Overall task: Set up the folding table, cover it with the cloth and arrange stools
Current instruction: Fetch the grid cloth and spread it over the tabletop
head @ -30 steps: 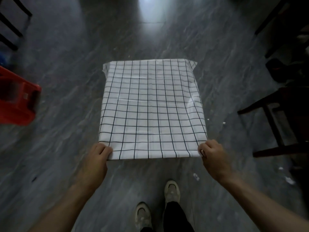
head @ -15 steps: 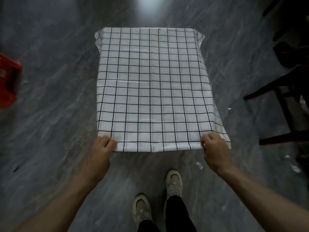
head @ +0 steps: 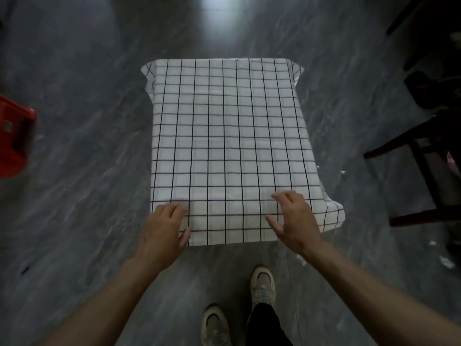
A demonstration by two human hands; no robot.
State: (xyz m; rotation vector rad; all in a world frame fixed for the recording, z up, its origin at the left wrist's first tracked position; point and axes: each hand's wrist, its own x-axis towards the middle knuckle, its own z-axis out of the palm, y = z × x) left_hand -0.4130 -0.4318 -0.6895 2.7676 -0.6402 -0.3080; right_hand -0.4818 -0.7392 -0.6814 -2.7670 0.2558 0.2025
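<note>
A white cloth with a black grid (head: 224, 136) lies spread over the small folding table, which it hides completely. Its edges hang down at the far corners and at the near right corner. My left hand (head: 163, 232) rests palm down on the cloth's near left corner, fingers apart. Over the near right part of the cloth my right hand (head: 294, 221) is spread open, fingertips touching or just above the fabric. Neither hand pinches the cloth.
A red plastic stool (head: 15, 141) stands at the left edge on the grey stone floor (head: 74, 196). Dark wooden chair legs (head: 419, 171) and dark objects fill the right side. My two shoes (head: 262, 285) are just before the table.
Both hands have let go of the cloth's near edge, which they were gripping, and moved onto its top with fingers spread. The cloth has settled flat on the table.
</note>
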